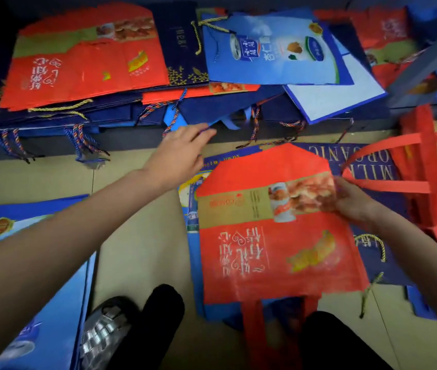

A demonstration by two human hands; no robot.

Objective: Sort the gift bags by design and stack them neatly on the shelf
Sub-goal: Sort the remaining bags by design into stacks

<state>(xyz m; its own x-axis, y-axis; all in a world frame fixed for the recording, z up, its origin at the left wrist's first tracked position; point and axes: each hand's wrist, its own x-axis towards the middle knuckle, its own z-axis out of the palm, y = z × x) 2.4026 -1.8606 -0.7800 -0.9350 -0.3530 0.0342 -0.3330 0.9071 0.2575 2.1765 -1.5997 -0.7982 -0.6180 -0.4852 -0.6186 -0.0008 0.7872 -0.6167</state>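
Observation:
A flat red gift bag (pixel 273 247) with a gold band and white script lies on the floor in front of me, on top of blue bags. My right hand (pixel 351 201) grips its right edge. My left hand (pixel 182 153) reaches forward with straight fingers toward the front edge of the low shelf (pixel 142 141), its fingertips at a blue handle hanging there. On the shelf lie a stack of red bags (pixel 86 65), navy bags (pixel 182 44) and light blue bags (pixel 273 49), mixed and overlapping.
A light blue bag pile (pixel 33 276) lies on the floor at my left. More red bags with long red straps (pixel 425 166) sit at the right, over a navy bag with white lettering. My legs and a silver sandal (pixel 105 332) are below.

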